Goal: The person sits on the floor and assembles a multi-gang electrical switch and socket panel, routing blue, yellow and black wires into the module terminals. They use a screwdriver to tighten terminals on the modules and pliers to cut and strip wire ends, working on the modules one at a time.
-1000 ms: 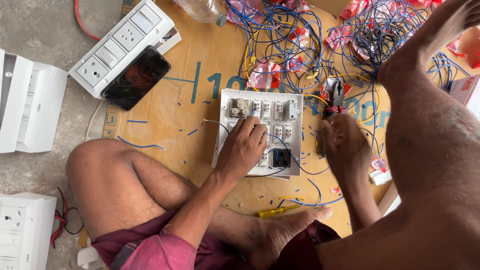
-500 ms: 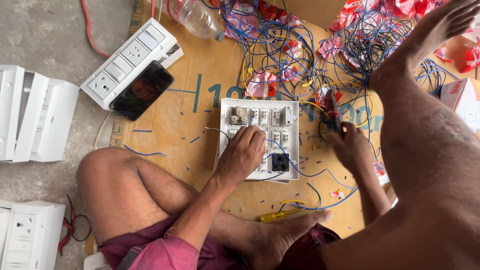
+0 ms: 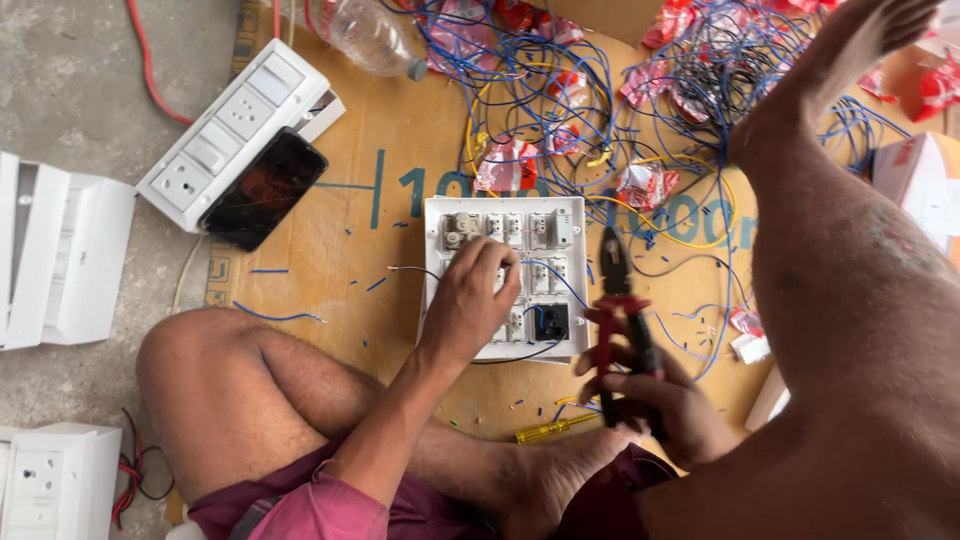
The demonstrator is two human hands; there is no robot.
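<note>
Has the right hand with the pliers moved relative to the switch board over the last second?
Yes. The right hand with the pliers has dropped from beside the switch board's upper right edge to below its lower right corner, nearer the body.

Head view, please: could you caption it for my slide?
Left hand rests on a white switch panel; right hand grips red-handled pliers.

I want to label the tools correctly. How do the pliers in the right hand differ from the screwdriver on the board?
The pliers have red and black handles; the screwdriver has a yellow handle. The pliers are held in the right hand, nose pointing away from the person; the screwdriver lies loose on the brown board, near the foot. The pliers look longer and thicker than the screwdriver. Both are hand tools beside the white switch panel, which the left hand touches.
</note>
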